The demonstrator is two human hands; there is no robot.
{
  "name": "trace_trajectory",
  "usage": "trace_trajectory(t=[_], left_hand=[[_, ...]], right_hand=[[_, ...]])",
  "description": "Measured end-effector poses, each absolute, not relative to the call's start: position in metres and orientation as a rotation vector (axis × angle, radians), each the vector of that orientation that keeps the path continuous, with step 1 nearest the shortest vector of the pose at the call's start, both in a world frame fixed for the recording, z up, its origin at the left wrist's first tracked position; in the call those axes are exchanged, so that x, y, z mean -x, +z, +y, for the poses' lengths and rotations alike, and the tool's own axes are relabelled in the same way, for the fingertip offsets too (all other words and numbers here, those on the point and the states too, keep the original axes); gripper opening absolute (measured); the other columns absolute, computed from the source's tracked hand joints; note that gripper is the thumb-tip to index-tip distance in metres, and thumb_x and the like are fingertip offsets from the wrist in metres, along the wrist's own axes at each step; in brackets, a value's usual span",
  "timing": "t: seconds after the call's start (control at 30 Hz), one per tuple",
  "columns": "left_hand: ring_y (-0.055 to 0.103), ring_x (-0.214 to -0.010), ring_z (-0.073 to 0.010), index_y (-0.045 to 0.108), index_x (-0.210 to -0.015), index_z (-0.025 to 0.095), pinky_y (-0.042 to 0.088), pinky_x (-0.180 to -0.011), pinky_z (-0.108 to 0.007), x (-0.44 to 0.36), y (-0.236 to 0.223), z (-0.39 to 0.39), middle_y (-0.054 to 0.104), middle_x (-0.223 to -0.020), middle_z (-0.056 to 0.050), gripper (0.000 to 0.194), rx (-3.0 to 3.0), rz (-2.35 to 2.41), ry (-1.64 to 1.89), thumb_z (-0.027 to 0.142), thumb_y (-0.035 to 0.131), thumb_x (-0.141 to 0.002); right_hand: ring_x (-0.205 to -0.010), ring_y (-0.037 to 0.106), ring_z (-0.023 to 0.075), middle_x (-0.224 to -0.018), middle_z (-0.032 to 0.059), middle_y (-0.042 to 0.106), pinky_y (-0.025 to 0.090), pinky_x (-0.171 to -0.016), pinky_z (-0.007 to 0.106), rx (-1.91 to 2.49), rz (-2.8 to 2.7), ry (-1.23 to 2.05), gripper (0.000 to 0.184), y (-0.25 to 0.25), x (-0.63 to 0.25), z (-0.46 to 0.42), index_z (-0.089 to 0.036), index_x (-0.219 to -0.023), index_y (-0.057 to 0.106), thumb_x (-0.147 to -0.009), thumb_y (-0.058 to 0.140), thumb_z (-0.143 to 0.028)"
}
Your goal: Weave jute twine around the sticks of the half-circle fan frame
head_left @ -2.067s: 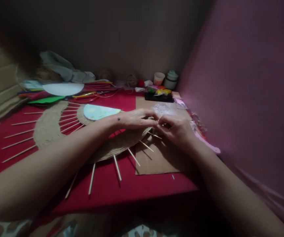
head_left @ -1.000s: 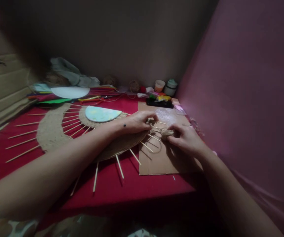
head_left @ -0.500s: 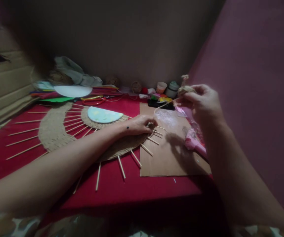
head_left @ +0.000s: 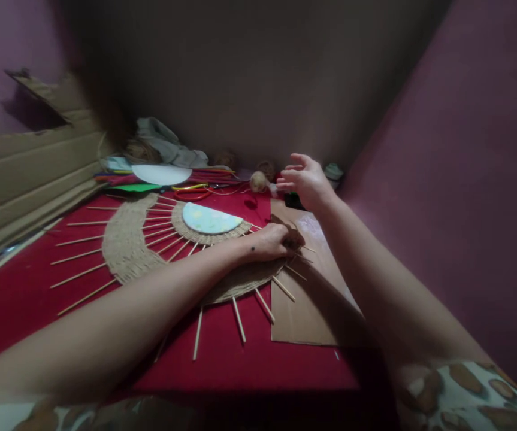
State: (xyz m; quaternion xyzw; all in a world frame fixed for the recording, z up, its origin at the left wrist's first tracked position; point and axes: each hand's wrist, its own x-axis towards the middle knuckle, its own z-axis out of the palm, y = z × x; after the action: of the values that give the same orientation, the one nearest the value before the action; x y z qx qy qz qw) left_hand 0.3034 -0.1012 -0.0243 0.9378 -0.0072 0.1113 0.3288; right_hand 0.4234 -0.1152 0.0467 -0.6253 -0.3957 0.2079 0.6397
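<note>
Item, one woven fan-shaped piece (head_left: 127, 245): an outer band of tan cord and a narrower inner band, with pale rods radiating through and past both. It lay across the red-covered surface (head_left: 303, 374), its right end over a flat cardboard sheet (head_left: 301, 317). A pale blue half-disc (head_left: 208, 219) sat against the inner band.

Item, my left hand (head_left: 274, 242): fingers curled and closed on the right end of the weave, my forearm crossing above the outer band.

Item, my right hand (head_left: 310, 182): raised beyond the cardboard sheet, palm bare, fingers apart and spread. Just beside its fingertips, a small pale ball of twine (head_left: 258, 181); whether it rested or hung in the air, I could not tell.

Along the back of the surface, left to right: crumpled pale cloth (head_left: 168, 146), a white half-disc (head_left: 162, 174) above a green sheet (head_left: 135, 188), scissors with red and yellow handles (head_left: 192, 193), two darker twine balls (head_left: 266, 168), a black item (head_left: 294, 201) partly behind my hand, and a teal-topped container (head_left: 333, 172).

The room: a dark grey wall (head_left: 258, 78) behind, a purple wall (head_left: 474, 155) to the right, folded corrugated cardboard (head_left: 29, 164) standing at left. Dim light; shadow over the cardboard sheet.
</note>
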Motion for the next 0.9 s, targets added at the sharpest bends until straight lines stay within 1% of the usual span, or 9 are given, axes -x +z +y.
trace_trajectory(t=[0.1,0.23,0.3,0.37,0.47,0.53,0.67,0.8,0.9], left_hand=[[0.063,-0.097,-0.0175,0.069,-0.102,0.016,0.044,-0.088,-0.024,-0.306,-0.029,-0.1,0.07,-0.104,-0.006,0.029,-2.386,-0.028,0.331,0.012,0.062,-0.074],[0.064,-0.09,-0.0156,0.072,-0.094,0.016,0.045,-0.083,-0.024,-0.31,-0.034,-0.096,0.072,-0.095,-0.004,0.022,-2.295,-0.057,0.392,0.013,0.059,-0.077],[0.064,-0.083,-0.0156,0.073,-0.09,0.015,0.046,-0.077,-0.025,-0.312,-0.035,-0.093,0.072,-0.087,-0.004,0.02,-2.273,-0.015,0.404,0.017,0.058,-0.078],[0.064,-0.08,-0.0165,0.073,-0.086,0.013,0.046,-0.073,-0.026,-0.313,-0.034,-0.09,0.071,-0.084,-0.005,0.02,-2.281,0.061,0.392,0.023,0.058,-0.079],[0.063,-0.083,-0.0186,0.074,-0.082,0.012,0.046,-0.075,-0.028,-0.311,-0.03,-0.086,0.07,-0.087,-0.007,0.022,-2.319,0.142,0.369,0.028,0.058,-0.078],[0.062,-0.087,-0.02,0.074,-0.081,0.012,0.046,-0.078,-0.029,-0.308,-0.025,-0.084,0.07,-0.089,-0.008,0.021,-2.344,0.17,0.357,0.027,0.06,-0.076],[0.061,-0.091,-0.0206,0.073,-0.078,0.011,0.045,-0.083,-0.031,-0.292,-0.014,-0.082,0.069,-0.089,-0.009,0.017,-2.34,0.232,0.366,0.023,0.061,-0.072],[0.062,-0.091,-0.0196,0.072,-0.08,0.012,0.045,-0.085,-0.032,-0.267,-0.009,-0.084,0.068,-0.097,-0.01,0.021,-2.293,0.266,0.314,0.028,0.06,-0.075],[0.061,-0.096,-0.0196,0.072,-0.08,0.014,0.044,-0.088,-0.032,-0.254,-0.011,-0.085,0.066,-0.102,-0.009,0.021,-2.288,0.254,0.271,0.03,0.059,-0.076]], right_hand=[[-0.063,0.061,0.0128,-0.095,0.0051,0.054,0.05,-0.049,0.026,1.458,-0.998,0.404,0.039,0.039,-0.421,-0.143,-0.018,-0.103,0.05,-0.065,0.058,-0.013],[-0.06,0.059,0.0129,-0.083,0.0024,0.058,0.042,-0.045,0.023,1.613,-1.036,0.36,0.032,0.016,-0.431,-0.192,-0.017,-0.096,0.052,-0.064,0.058,-0.018],[-0.06,0.059,0.0135,-0.077,0.0017,0.06,0.042,-0.047,0.024,1.689,-1.022,0.416,0.032,0.002,-0.434,-0.211,-0.017,-0.096,0.052,-0.065,0.059,-0.019],[-0.061,0.06,0.0143,-0.072,0.0011,0.062,0.044,-0.051,0.025,1.73,-1.034,0.542,0.033,-0.01,-0.434,-0.223,-0.017,-0.096,0.053,-0.064,0.062,-0.02],[-0.061,0.06,0.0142,-0.068,-0.0003,0.062,0.046,-0.055,0.026,1.72,-1.079,0.718,0.029,-0.021,-0.433,-0.229,-0.017,-0.092,0.055,-0.065,0.064,-0.02],[-0.059,0.058,0.0128,-0.065,-0.0018,0.061,0.045,-0.055,0.025,1.756,-1.11,0.728,0.021,-0.023,-0.433,-0.229,-0.018,-0.085,0.057,-0.065,0.062,-0.015],[-0.061,0.057,0.0122,-0.066,-0.001,0.062,0.043,-0.058,0.024,1.925,-1.257,0.492,0.014,-0.024,-0.433,-0.225,-0.017,-0.074,0.063,-0.065,0.059,-0.006],[-0.071,0.059,0.0156,-0.074,0.004,0.067,0.044,-0.068,0.027,2.025,-1.432,0.245,0.017,-0.027,-0.43,-0.224,-0.015,-0.077,0.068,-0.072,0.056,-0.004],[-0.076,0.059,0.0175,-0.081,0.0066,0.069,0.043,-0.072,0.029,2.102,-1.51,0.12,0.019,-0.029,-0.427,-0.225,-0.015,-0.08,0.069,-0.076,0.054,-0.005]])
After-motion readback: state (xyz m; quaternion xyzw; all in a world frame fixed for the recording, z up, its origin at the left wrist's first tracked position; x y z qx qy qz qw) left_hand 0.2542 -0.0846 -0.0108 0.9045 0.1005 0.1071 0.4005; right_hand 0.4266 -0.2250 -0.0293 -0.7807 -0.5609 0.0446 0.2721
